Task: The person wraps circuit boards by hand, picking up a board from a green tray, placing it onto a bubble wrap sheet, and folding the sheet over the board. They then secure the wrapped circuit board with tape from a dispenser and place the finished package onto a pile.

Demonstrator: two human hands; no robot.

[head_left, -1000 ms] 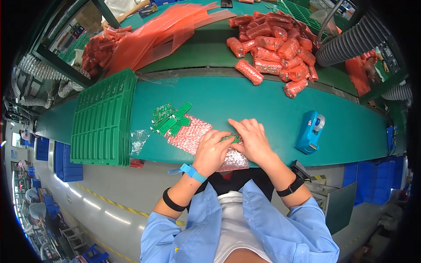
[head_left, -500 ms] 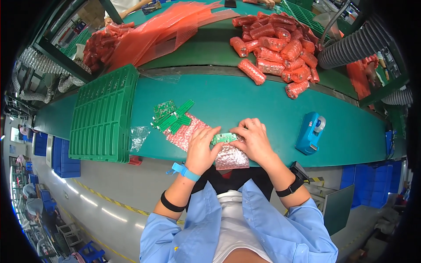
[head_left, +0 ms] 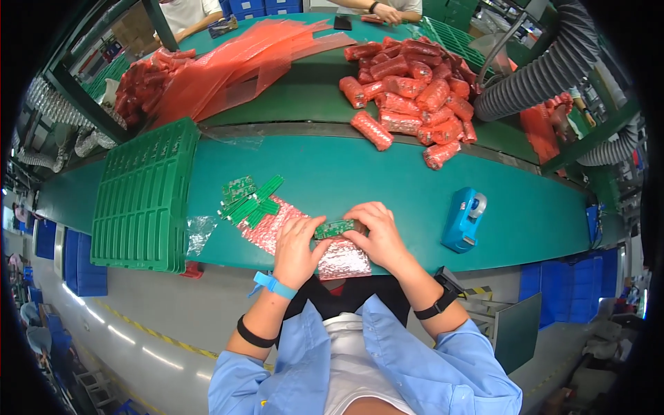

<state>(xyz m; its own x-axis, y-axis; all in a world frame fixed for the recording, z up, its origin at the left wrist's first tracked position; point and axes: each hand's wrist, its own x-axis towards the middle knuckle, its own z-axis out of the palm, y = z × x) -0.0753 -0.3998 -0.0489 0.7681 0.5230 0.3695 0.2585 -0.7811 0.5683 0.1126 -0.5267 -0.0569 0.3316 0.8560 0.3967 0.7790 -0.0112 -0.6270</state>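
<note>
Between my two hands are green circuit boards [head_left: 335,229], apparently stacked. My left hand [head_left: 296,246] grips their left end, fingers above and thumb below. At the right end, my right hand [head_left: 378,236] pinches them the same way. Just beneath lies a piece of pink bubble wrap [head_left: 344,260] that reaches the table's near edge. More bubble wrap [head_left: 261,235] sticks out to the left of my left hand. On and beside it, several loose green circuit boards [head_left: 250,201] lie in a crossed heap. How many boards I hold is hidden.
A green plastic tray stack [head_left: 142,200] stands at left, near a clear plastic scrap [head_left: 200,232]. A blue tape dispenser [head_left: 462,221] sits at right. Beyond are a pile of red bubble-wrapped rolls [head_left: 415,90], red bubble-wrap sheets [head_left: 235,59] and a grey hose [head_left: 536,76]. Co-workers' arms show at the far side.
The head view has shifted, so the bench appears lower and farther left. The held boards have tilted and look darker. Both hands keep their hold.
</note>
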